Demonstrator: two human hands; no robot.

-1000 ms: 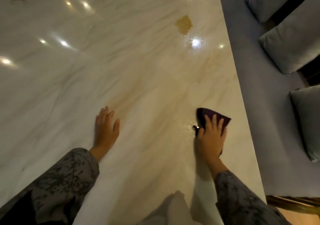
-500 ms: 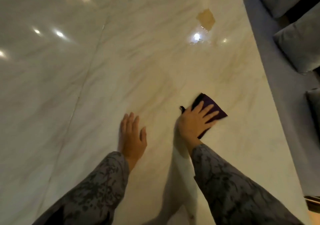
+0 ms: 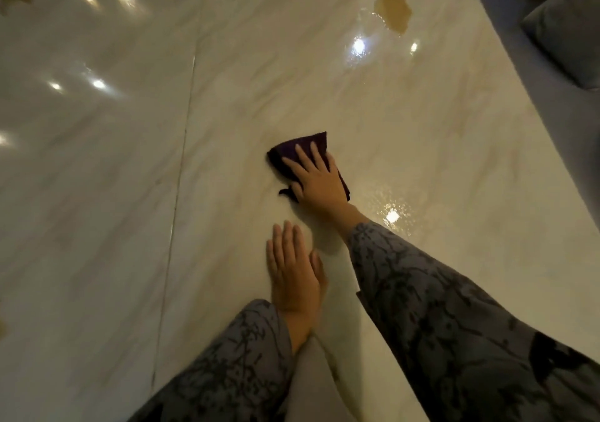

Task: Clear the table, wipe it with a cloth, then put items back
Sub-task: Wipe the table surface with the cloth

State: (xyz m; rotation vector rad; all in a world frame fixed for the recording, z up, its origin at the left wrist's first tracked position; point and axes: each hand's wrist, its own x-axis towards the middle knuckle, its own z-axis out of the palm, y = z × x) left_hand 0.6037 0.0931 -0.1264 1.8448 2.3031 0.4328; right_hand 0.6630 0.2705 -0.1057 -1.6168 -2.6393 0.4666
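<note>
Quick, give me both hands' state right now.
Left hand: open, flat on the table, holding nothing.
Right hand: open, fingers straight, pressing the purple cloth.

right hand (image 3: 319, 179) flat on purple cloth (image 3: 293, 149), marble table (image 3: 130, 162)

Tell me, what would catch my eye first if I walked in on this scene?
Probably the dark purple cloth in the middle of the glossy pale marble table, pressed flat under the right hand. Just nearer the person, the left hand rests open on the marble. After that, the bright light reflections and a tan patch at the table's far right, with grey cushions beyond the right edge.
</note>
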